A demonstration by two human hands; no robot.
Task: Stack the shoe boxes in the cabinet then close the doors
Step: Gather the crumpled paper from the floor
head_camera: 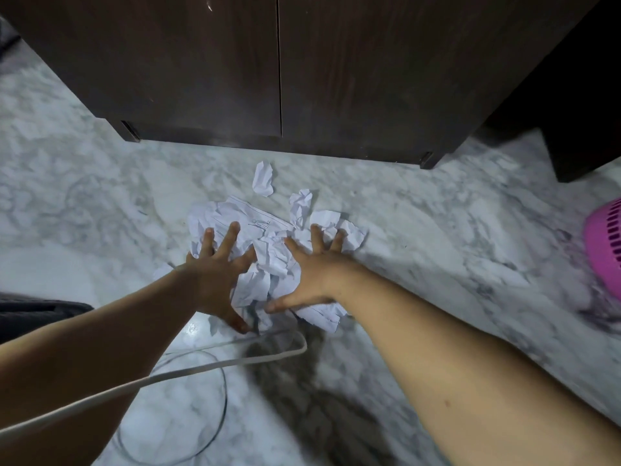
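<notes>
A dark brown wooden cabinet (235,68) stands ahead on the marble floor, both its doors shut, the seam between them running down the middle. No shoe box is in view. A heap of crumpled white paper (268,250) lies on the floor in front of the cabinet. My left hand (215,277) rests on the heap's left side with fingers spread wide. My right hand (312,270) lies flat on the right side, fingers also apart. Neither hand grips anything.
Two loose paper balls (263,178) (300,203) lie between the heap and the cabinet. A white cable (188,371) and a thin dark wire loop (215,432) cross the floor below my arms. A pink plastic basket (605,243) sits at the right edge. Dark furniture (578,112) stands right of the cabinet.
</notes>
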